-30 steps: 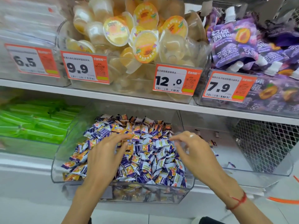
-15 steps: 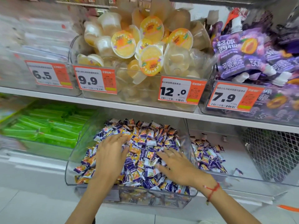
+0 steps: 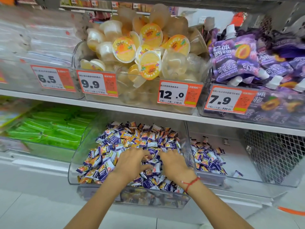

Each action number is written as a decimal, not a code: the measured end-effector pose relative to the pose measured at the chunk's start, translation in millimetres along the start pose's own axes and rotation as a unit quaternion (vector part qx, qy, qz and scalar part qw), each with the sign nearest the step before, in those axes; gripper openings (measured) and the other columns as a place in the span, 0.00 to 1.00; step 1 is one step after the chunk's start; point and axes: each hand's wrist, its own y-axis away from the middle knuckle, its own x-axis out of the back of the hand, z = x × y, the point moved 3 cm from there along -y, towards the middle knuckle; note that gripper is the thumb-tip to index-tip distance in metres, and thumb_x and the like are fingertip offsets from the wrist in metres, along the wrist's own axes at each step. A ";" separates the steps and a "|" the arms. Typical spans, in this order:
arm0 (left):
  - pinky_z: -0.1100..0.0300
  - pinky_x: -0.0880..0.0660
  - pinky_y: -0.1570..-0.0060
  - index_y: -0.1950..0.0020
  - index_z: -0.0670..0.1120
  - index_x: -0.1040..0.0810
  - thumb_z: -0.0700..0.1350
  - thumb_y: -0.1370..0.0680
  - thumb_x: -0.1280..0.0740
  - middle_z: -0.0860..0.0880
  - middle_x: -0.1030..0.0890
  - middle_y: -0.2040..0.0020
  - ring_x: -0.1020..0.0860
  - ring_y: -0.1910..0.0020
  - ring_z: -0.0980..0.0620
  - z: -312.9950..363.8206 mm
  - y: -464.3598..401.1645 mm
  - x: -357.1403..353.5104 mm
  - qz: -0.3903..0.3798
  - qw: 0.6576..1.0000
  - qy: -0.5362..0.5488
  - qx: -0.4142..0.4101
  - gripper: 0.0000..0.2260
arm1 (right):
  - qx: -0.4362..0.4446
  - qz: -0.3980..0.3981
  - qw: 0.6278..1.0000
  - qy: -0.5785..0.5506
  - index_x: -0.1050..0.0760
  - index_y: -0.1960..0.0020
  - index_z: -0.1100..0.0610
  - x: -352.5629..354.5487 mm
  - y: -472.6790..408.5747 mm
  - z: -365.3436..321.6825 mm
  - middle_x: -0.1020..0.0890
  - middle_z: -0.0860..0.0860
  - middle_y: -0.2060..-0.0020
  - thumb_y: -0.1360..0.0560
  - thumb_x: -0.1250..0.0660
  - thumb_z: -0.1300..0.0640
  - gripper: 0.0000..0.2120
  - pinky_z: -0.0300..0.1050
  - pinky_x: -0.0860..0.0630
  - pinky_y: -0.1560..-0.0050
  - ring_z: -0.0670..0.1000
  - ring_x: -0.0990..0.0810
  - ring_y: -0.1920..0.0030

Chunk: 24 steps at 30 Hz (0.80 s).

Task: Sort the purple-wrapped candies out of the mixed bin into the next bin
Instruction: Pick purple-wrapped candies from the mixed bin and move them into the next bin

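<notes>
The mixed bin is a clear tub on the lower shelf, heaped with purple-wrapped candies and orange-wrapped candies. My left hand and my right hand lie palm down on the front of the heap. Their fingertips almost meet over a purple candy. The fingers are spread and bent into the wrappers, and neither hand clearly grips a piece. The neighbouring bin to the right holds a small pile of candies against its left wall, plus one stray piece.
A bin of green packets sits to the left and a wire mesh basket to the far right. The shelf edge overhangs the bins and carries jelly cups, purple pouches and price tags.
My right hand has come from the divider by the right bin to the middle of the mixed bin, beside my left hand. My left hand slid towards the front. The view moved closer.
</notes>
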 end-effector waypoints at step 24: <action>0.67 0.29 0.66 0.38 0.61 0.24 0.57 0.21 0.37 0.60 0.18 0.49 0.23 0.60 0.64 12.4 23.2 13.7 0.111 0.984 0.135 0.044 0.12 | -0.073 0.382 0.872 -0.296 0.19 0.49 0.49 37.3 50.9 131.1 0.16 0.48 0.60 0.28 0.26 0.58 0.09 0.35 0.31 0.63 0.45 0.21 0.62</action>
